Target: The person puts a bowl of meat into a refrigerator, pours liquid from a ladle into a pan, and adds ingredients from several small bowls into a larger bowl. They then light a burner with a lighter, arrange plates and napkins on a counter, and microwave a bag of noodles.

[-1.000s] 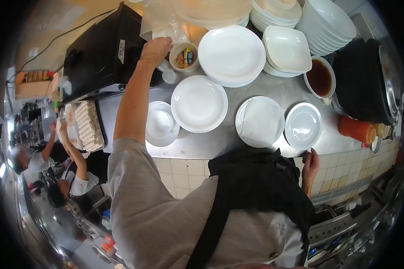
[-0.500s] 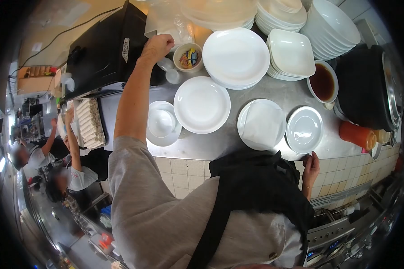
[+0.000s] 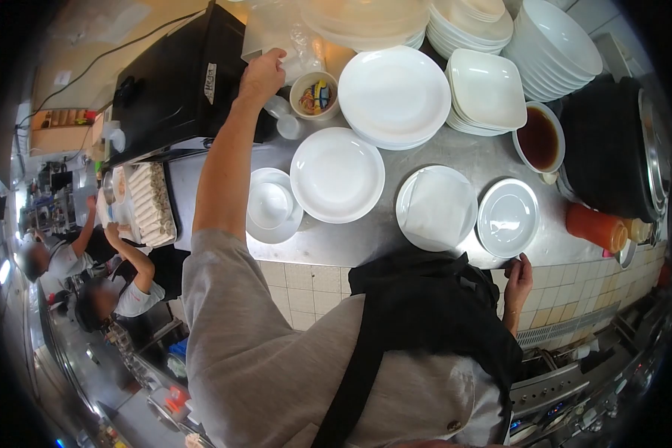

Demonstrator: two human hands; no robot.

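Observation:
My left hand (image 3: pixel 263 75) reaches to the back of the steel counter, between a black appliance (image 3: pixel 173 86) and a clear plastic container (image 3: pixel 276 30). Its fingers are bent together at the container's lower edge; whatever lies in them is hidden. Close to it are small clear plastic cups (image 3: pixel 287 127) and a bowl (image 3: pixel 313 95) of small colourful items. My right hand (image 3: pixel 519 282) hangs at the counter's front edge with fingers curled, just below a small white plate (image 3: pixel 507 217). Beside that plate, another plate (image 3: pixel 411 233) carries a white paper sheet (image 3: pixel 437 207).
Across the counter stand a round plate (image 3: pixel 337 175), a small bowl (image 3: pixel 269 205) on a saucer, stacked plates (image 3: pixel 394 93), square dishes (image 3: pixel 487 88) and bowls (image 3: pixel 549 45). A bowl of dark liquid (image 3: pixel 537 138) and an orange bottle (image 3: pixel 593 226) are rightward. Two people work at left.
My left hand has shifted slightly up, its fingers bending toward the container. My right hand stays at the edge. The nearer co-worker's raised arm has come down.

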